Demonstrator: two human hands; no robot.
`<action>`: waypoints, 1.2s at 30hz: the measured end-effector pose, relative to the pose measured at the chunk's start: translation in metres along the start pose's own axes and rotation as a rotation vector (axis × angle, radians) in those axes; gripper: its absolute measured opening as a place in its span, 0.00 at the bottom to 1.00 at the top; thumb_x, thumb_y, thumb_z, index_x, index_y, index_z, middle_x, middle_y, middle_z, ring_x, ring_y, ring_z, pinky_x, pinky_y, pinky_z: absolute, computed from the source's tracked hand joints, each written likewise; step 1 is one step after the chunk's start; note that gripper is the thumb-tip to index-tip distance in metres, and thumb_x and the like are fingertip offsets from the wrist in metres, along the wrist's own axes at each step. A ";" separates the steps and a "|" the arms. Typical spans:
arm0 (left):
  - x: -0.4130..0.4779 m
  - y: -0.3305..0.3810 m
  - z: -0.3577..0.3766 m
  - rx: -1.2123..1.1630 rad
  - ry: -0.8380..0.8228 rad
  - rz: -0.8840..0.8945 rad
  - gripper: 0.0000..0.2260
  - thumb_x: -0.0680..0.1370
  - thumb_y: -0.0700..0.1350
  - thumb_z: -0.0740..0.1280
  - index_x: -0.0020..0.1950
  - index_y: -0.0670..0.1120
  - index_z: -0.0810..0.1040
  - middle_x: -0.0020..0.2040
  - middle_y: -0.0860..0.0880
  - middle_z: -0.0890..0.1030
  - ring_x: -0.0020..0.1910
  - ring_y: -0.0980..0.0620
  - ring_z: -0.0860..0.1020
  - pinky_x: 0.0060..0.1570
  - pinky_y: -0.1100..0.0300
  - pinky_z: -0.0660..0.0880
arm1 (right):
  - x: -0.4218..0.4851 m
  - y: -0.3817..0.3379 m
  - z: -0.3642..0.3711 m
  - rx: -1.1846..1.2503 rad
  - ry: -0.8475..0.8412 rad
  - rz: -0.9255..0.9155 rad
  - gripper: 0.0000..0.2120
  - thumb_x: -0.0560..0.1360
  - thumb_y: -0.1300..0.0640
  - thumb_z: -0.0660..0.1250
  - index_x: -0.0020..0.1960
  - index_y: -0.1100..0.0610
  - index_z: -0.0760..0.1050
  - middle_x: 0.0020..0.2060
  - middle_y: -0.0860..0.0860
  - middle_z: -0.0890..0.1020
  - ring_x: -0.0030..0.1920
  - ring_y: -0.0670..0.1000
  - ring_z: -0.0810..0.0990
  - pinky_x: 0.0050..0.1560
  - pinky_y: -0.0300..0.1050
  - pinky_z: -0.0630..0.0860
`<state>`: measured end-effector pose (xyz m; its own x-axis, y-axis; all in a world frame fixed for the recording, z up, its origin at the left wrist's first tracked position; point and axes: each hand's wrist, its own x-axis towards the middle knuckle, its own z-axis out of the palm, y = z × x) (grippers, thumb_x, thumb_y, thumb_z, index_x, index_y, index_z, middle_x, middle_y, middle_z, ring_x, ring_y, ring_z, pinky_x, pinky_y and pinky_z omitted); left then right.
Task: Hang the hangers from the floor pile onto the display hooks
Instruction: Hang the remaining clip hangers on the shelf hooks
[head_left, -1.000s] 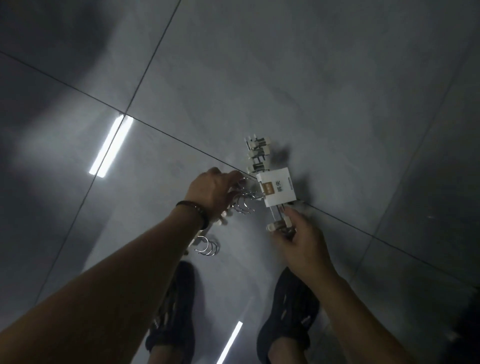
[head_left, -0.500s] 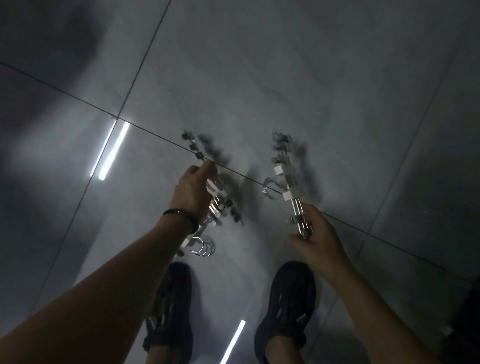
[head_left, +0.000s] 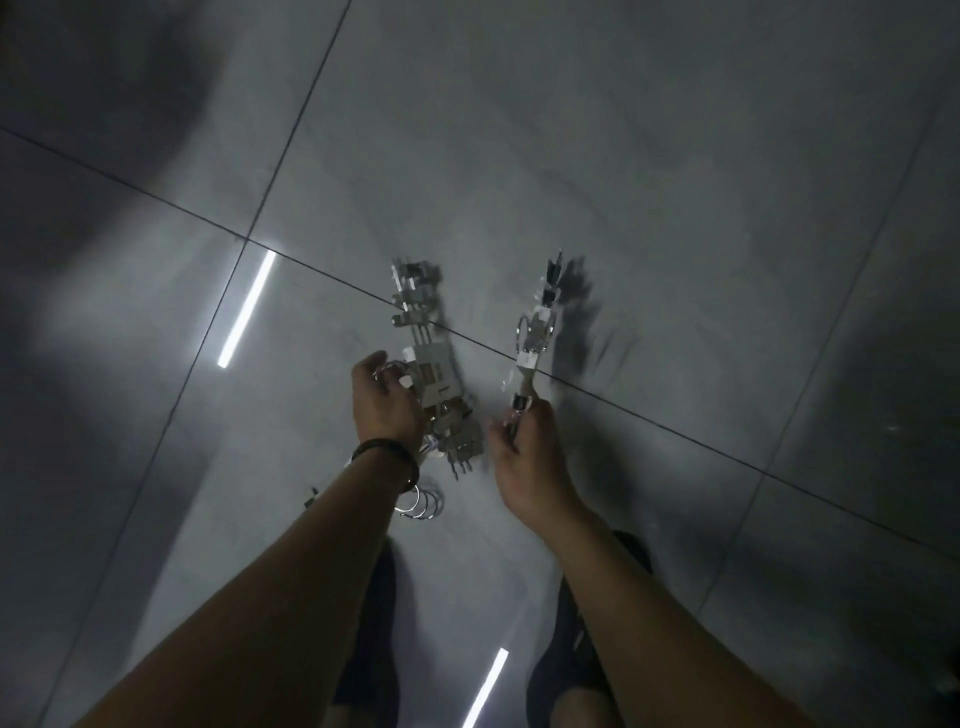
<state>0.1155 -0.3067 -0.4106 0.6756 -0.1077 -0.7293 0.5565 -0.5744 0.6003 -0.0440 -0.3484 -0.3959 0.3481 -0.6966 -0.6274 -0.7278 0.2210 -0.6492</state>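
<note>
Above the floor (head_left: 675, 208), the left hand (head_left: 387, 405) grips a bunch of hangers (head_left: 427, 364) while the right hand (head_left: 524, 462) pinches one hanger (head_left: 535, 338) held apart, seemingly singled out for hanging.

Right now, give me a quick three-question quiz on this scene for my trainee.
1. True or false: the left hand grips a hanger bundle that carries a pale tag.
2. What does the right hand hold? A: a second hanger bundle. B: a shoe. C: nothing.
3. Fill in: the dark bracelet sits on the ___ wrist.
Key: 1 true; 2 A; 3 left.
</note>
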 end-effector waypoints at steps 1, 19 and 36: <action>-0.003 0.006 -0.001 -0.054 -0.047 -0.034 0.10 0.84 0.45 0.59 0.64 0.53 0.75 0.55 0.48 0.83 0.50 0.42 0.85 0.52 0.39 0.84 | 0.003 -0.003 0.007 -0.027 0.009 -0.033 0.15 0.82 0.55 0.65 0.63 0.63 0.71 0.53 0.55 0.73 0.50 0.50 0.74 0.52 0.39 0.72; -0.154 0.101 -0.009 0.016 -0.455 0.003 0.20 0.74 0.33 0.76 0.63 0.48 0.83 0.53 0.44 0.88 0.53 0.40 0.86 0.50 0.46 0.85 | -0.108 -0.092 -0.082 -0.316 -0.194 -0.250 0.36 0.81 0.45 0.66 0.80 0.45 0.47 0.75 0.48 0.62 0.71 0.46 0.68 0.70 0.49 0.74; -0.512 0.450 -0.093 0.712 -1.131 0.570 0.21 0.66 0.32 0.80 0.57 0.43 0.81 0.53 0.40 0.86 0.53 0.41 0.86 0.52 0.46 0.85 | -0.380 -0.393 -0.454 -0.783 0.316 -0.607 0.30 0.71 0.35 0.72 0.70 0.45 0.77 0.73 0.47 0.73 0.77 0.54 0.62 0.71 0.58 0.56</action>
<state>0.0655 -0.4346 0.2637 -0.2040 -0.8310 -0.5175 -0.2329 -0.4723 0.8501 -0.1584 -0.4802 0.2922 0.6954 -0.7148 -0.0735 -0.7013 -0.6528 -0.2864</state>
